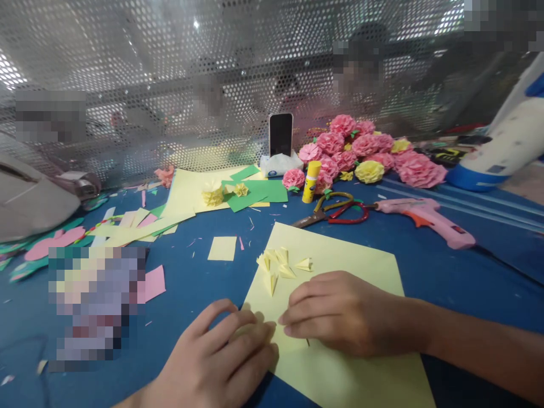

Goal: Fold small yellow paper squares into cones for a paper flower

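My left hand [225, 354] rests at the lower left edge of a large pale yellow sheet [361, 374], its fingers curled together. My right hand [335, 314] lies on the same sheet, fingers pressed together and pointing at the left fingertips. Whatever lies between the fingers is hidden. A short dark tip [308, 342] sticks out beneath my right hand; its kind is unclear. Just beyond the hands, several small folded yellow paper cones [272, 269] lie grouped on the sheet. To their left, a small yellow paper square [222, 248] lies flat on the blue table.
Behind the sheet lie scissors [340, 209], a pink glue gun [429, 215] and an upright glue stick [311, 181]. Pink paper flowers [361, 150] are heaped at the back right. A phone [281, 135] stands against the perforated metal screen [161, 113]. Paper scraps [140, 221] spread leftward.
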The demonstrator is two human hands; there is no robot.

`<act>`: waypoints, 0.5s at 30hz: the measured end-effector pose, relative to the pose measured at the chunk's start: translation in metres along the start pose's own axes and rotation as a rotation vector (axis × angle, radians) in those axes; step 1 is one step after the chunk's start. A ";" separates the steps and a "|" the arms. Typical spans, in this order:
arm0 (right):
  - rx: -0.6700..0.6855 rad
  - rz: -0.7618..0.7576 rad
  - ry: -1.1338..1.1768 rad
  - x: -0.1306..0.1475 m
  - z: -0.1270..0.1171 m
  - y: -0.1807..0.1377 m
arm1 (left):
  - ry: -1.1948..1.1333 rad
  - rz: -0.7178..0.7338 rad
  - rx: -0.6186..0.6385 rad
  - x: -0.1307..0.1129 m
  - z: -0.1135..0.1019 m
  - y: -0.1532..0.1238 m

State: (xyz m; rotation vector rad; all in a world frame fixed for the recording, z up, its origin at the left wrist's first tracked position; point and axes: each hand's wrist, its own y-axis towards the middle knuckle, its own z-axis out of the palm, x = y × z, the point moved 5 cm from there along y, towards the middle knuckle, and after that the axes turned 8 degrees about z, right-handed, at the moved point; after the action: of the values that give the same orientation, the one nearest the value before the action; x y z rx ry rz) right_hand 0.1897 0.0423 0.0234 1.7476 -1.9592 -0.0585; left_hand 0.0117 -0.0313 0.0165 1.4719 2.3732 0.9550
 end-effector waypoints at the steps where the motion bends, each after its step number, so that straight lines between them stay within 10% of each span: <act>1: -0.003 0.006 0.002 0.000 0.000 0.000 | 0.005 -0.002 -0.004 -0.001 0.000 -0.001; 15: 0.009 0.014 0.008 0.000 0.000 0.000 | 0.047 0.050 -0.013 -0.005 0.001 -0.004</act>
State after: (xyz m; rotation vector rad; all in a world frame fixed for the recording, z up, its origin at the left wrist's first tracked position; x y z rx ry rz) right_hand 0.1899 0.0419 0.0230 1.7368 -1.9691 -0.0379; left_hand 0.0115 -0.0368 0.0124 1.5271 2.3677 1.0257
